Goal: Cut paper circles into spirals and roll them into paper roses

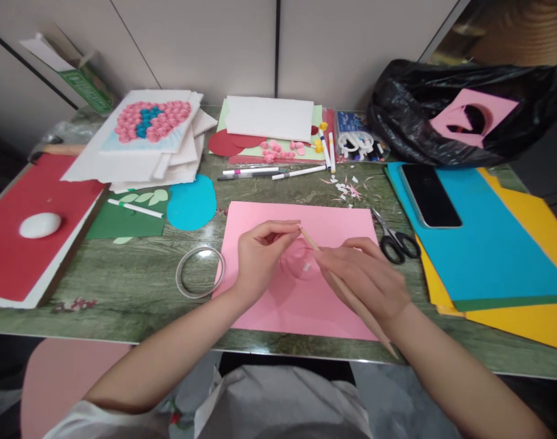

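Observation:
My right hand (365, 274) grips a thin wooden stick (347, 292) that runs from its tip near my left fingertips down past my wrist. My left hand (260, 256) is pinched at the stick's upper tip, its fingers closed on something too small to make out. Both hands hover over a pink paper sheet (337, 222) on the green marbled table (136, 286). A curled pink paper ring (301, 259) lies on the sheet between the hands.
Tape roll (200, 272) left of the sheet, black scissors (397, 241) right of it. Blue and yellow sheets with a phone (429, 195) at right. Red sheet with a white oval (39, 225) at left. Markers, white boards, pink rosettes and a black bag (461, 110) at the back.

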A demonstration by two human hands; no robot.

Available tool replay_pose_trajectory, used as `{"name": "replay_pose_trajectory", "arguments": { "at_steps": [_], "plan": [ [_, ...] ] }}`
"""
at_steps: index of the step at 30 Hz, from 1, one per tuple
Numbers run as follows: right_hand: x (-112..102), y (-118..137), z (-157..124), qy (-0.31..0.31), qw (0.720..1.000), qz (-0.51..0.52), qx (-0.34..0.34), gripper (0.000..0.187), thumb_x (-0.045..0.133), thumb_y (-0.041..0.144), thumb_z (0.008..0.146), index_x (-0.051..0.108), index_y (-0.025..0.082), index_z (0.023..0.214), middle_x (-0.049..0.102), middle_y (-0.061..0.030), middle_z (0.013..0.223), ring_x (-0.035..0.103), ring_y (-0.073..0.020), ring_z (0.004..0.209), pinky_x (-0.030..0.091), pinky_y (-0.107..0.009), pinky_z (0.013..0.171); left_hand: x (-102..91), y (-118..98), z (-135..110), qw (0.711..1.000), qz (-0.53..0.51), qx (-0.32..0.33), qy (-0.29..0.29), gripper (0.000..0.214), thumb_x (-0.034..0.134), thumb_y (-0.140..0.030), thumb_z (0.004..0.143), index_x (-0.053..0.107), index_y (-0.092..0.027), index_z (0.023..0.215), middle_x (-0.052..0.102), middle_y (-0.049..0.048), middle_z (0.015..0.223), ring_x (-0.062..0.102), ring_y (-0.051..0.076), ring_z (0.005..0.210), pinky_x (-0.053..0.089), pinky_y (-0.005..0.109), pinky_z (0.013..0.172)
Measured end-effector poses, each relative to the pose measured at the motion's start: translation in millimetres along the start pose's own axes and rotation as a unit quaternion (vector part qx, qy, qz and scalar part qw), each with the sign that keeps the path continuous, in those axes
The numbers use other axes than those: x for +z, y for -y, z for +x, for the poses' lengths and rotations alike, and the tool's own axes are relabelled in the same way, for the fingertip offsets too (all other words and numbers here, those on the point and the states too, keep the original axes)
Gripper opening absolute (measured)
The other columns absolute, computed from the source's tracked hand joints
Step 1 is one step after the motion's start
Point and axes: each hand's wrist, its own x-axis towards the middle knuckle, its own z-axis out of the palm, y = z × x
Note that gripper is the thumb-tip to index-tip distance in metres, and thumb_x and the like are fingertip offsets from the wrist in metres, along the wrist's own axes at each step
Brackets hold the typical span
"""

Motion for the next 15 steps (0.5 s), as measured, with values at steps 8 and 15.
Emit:
{"name": "replay_pose_trajectory", "arguments": {
  "at_steps": [8,15],
  "plan": [
    [0.1,-0.3,5.5,-0.019,0.999,-0.044,-0.011,0.022,0.065,0.007,0.077,0.056,0.011,0.098,0.068,-0.0061,0.074,0.059,-0.0132,0.068,0.047,-0.031,0.066,0.8,2.8,-0.6,1.000,-0.021,-0.007,0.011,0.007,0.069,-0.015,0.071,0.072,-0.019,0.076,0.073,0.0033,0.086,0.068,0.015,0.084,0.054,0.028,0.081],
    [0.1,-4.0,9.1,-0.016,0.996,-0.080,-0.035,0.011,0.067,0.017,0.078,0.058,0.018,0.084,0.062,0.0033,0.060,0.051,-0.0088,0.055,0.043,-0.028,0.060,2.5,4.0,-1.7,1.000,-0.016,-0.019,0.014,0.006,0.069,-0.017,0.070,0.072,-0.019,0.075,0.073,0.0044,0.086,0.068,0.017,0.086,0.053,0.033,0.083]
  ]
}}
